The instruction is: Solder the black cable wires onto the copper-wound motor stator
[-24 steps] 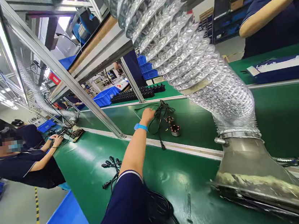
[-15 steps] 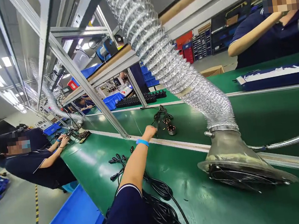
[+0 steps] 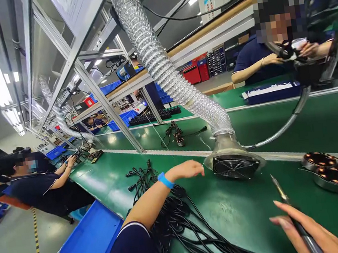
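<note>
My left hand [image 3: 189,168], a blue band on its wrist, hovers with fingers stretched out flat and nothing in it. It is just above a heap of black cables [image 3: 174,220] on the green bench and close to the left of the fan hood [image 3: 232,164]. At the bottom right, my right hand [image 3: 305,231] grips a thin pointed tool [image 3: 284,196] whose tip points up the bench. Round copper-wound parts [image 3: 331,166] lie at the right. Farther off, a cable bundle with a small round part [image 3: 176,135] rests on the conveyor belt.
A ribbed silver duct [image 3: 160,57] drops from above into the fan hood. A flexible metal arm [image 3: 280,131] curves across the belt. One person [image 3: 259,60] works across the line and another [image 3: 37,183] sits at the left. A blue bin [image 3: 79,252] stands below the bench edge.
My left hand has pulled back from the cable bundle on the belt to the near bench. The view has drawn back, and my right hand with the tool has come into sight.
</note>
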The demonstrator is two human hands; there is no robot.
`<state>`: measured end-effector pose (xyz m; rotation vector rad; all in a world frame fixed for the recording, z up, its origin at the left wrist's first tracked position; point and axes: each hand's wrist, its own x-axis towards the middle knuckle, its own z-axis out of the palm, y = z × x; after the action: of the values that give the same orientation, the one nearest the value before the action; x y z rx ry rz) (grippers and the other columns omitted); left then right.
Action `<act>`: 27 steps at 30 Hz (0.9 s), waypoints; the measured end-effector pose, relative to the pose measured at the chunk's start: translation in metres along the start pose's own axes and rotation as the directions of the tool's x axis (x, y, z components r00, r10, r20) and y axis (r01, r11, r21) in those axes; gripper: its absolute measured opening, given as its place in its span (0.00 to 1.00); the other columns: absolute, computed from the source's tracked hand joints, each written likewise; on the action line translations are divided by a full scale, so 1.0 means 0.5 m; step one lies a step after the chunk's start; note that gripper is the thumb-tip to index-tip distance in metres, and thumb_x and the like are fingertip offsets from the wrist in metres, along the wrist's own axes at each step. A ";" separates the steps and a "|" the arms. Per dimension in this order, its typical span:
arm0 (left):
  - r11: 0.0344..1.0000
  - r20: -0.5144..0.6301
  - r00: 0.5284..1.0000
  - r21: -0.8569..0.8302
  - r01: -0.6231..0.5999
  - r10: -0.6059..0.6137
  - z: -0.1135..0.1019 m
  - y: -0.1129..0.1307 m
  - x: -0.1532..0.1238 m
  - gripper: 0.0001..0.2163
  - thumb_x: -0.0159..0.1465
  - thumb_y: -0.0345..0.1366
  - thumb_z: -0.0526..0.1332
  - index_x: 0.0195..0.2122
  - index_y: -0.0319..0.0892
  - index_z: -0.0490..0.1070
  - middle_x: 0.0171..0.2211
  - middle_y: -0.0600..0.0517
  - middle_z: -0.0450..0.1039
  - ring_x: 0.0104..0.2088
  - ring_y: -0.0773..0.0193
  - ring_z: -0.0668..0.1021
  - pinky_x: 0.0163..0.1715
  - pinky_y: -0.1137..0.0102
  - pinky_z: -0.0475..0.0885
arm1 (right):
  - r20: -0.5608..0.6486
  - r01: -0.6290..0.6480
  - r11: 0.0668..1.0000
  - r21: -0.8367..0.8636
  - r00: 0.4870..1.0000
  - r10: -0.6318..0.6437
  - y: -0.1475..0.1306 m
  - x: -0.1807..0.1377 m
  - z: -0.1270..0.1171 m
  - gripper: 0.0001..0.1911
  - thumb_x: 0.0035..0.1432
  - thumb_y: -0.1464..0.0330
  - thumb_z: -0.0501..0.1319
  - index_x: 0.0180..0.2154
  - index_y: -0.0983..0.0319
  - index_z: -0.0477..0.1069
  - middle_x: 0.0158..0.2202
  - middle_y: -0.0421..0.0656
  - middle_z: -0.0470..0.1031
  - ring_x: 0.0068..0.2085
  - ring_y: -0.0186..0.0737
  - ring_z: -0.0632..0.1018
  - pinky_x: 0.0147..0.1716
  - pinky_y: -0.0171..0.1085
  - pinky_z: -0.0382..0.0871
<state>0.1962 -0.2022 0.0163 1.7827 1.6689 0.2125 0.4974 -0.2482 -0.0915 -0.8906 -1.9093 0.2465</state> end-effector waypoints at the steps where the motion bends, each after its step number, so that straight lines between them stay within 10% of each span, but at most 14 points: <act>1: 0.999 0.058 0.998 0.036 -0.004 0.002 0.026 0.005 -0.027 0.12 0.66 0.31 0.54 0.29 0.37 0.75 0.19 0.57 0.65 0.23 0.71 0.67 0.27 0.75 0.61 | 0.017 0.024 0.999 0.022 1.000 -0.025 -0.012 0.005 -0.005 0.24 0.65 0.58 0.50 0.62 0.43 0.56 0.31 0.35 0.78 0.28 0.43 0.79 0.26 0.39 0.79; 7: 0.982 0.296 0.953 0.147 -0.116 0.068 0.164 0.081 -0.116 0.14 0.69 0.37 0.51 0.39 0.38 0.76 0.40 0.48 0.78 0.38 0.66 0.75 0.41 0.74 0.65 | 0.087 0.044 0.991 0.124 0.995 -0.055 -0.040 0.005 0.004 0.19 0.66 0.55 0.51 0.52 0.58 0.65 0.42 0.44 0.78 0.36 0.38 0.80 0.37 0.37 0.78; 14: 0.956 0.342 0.905 0.052 -0.288 0.254 0.246 0.162 -0.112 0.16 0.71 0.35 0.48 0.44 0.33 0.74 0.37 0.49 0.76 0.38 0.69 0.75 0.43 0.76 0.67 | 0.210 -0.024 0.981 0.191 0.978 -0.017 -0.041 -0.002 0.012 0.21 0.65 0.53 0.49 0.51 0.58 0.64 0.36 0.43 0.77 0.31 0.36 0.79 0.32 0.35 0.75; 19: 0.988 0.310 0.942 0.045 -0.151 0.130 0.181 0.133 -0.130 0.17 0.71 0.40 0.49 0.43 0.38 0.75 0.24 0.55 0.72 0.25 0.72 0.72 0.33 0.76 0.68 | 0.195 -0.015 0.981 0.191 0.981 -0.023 -0.048 0.003 0.018 0.21 0.63 0.52 0.51 0.50 0.57 0.64 0.33 0.43 0.76 0.31 0.36 0.78 0.32 0.33 0.74; 23: 0.971 0.075 0.993 0.227 0.074 -0.093 0.077 0.026 -0.149 0.07 0.65 0.32 0.59 0.35 0.39 0.77 0.36 0.50 0.78 0.38 0.65 0.77 0.46 0.72 0.69 | 0.176 -0.020 0.987 0.160 0.984 -0.008 -0.048 0.005 0.015 0.23 0.62 0.49 0.51 0.49 0.57 0.66 0.34 0.45 0.76 0.31 0.37 0.78 0.34 0.35 0.73; 27: 0.883 -0.108 0.937 0.314 0.349 -0.332 0.001 -0.109 -0.167 0.11 0.64 0.34 0.61 0.48 0.40 0.72 0.50 0.45 0.72 0.51 0.59 0.74 0.54 0.60 0.70 | 0.122 -0.108 0.994 -0.015 0.987 0.109 -0.015 -0.009 0.012 0.27 0.62 0.46 0.50 0.54 0.54 0.64 0.39 0.47 0.76 0.36 0.39 0.78 0.34 0.37 0.73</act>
<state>0.1379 -0.2827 0.0120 1.6823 2.1208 -0.1933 0.4898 -0.2555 -0.0938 -1.0062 -1.9776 0.3663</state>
